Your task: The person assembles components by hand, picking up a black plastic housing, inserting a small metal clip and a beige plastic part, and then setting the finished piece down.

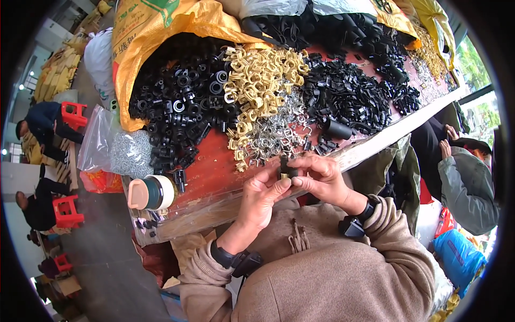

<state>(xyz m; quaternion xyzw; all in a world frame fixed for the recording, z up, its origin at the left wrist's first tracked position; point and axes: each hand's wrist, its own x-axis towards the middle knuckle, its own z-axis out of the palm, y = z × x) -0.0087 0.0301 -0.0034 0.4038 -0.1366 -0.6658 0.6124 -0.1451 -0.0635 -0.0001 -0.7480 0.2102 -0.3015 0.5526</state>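
Just over the table's near edge, my left hand (261, 197) and my right hand (326, 180) meet with fingertips pinched together. Between them is a small black plastic part (288, 167), with a bit of brass colour at its lower end. Fingers cover much of it. Beyond my hands, silvery metal clips (271, 131) lie in a loose heap. A pile of brass-coloured pieces (257, 80) reaches back behind them. Black ring-shaped parts (185, 91) are heaped to the left, and small black pieces (348, 94) to the right. A black cylinder (338, 129) lies at that pile's near side.
A cup with a pink lid (138, 194) stands at the table's left corner, near a clear bag of small metal pieces (131, 153). An orange woven sack (126, 70) opens onto the red tabletop (217, 153). At right sits another person (469, 177); others sit by red stools (67, 211) at left.
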